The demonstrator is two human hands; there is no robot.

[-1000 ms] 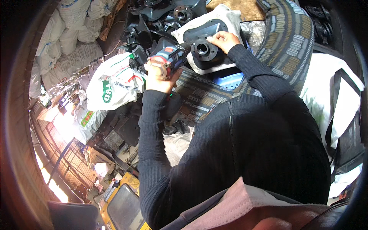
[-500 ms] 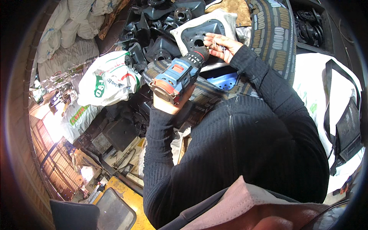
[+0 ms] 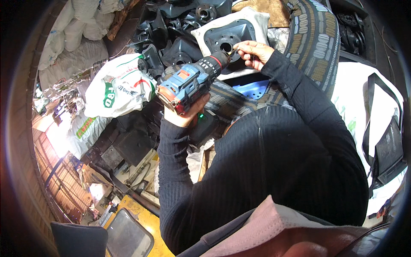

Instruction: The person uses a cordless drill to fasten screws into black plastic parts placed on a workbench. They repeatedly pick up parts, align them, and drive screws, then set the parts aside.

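Observation:
My left hand (image 3: 185,115) is wrapped round the grip of a blue, red and black cordless drill (image 3: 188,81), whose chuck points up and to the right. At the chuck's tip, my right hand (image 3: 255,55) has its thumb and forefinger pinched together, the other fingers curled in. Whatever small thing the fingers hold is too small to make out. Just behind them lies a black housing with a round central hole and a square flange (image 3: 239,31). It rests on a white padded cloth (image 3: 259,17), close in front of me.
Several similar black parts (image 3: 182,51) are heaped at the far left of the housing. A patterned padded cushion (image 3: 314,43) curves round on the right. A blue perforated piece (image 3: 253,89) lies near my lap. White bags (image 3: 122,88) stand left; a white sack (image 3: 355,92) sits right.
The drill has shifted slightly left and tilted, still in my left hand. My right fingers, spread with thin shiny pieces before, have closed into a pinch at the chuck's tip.

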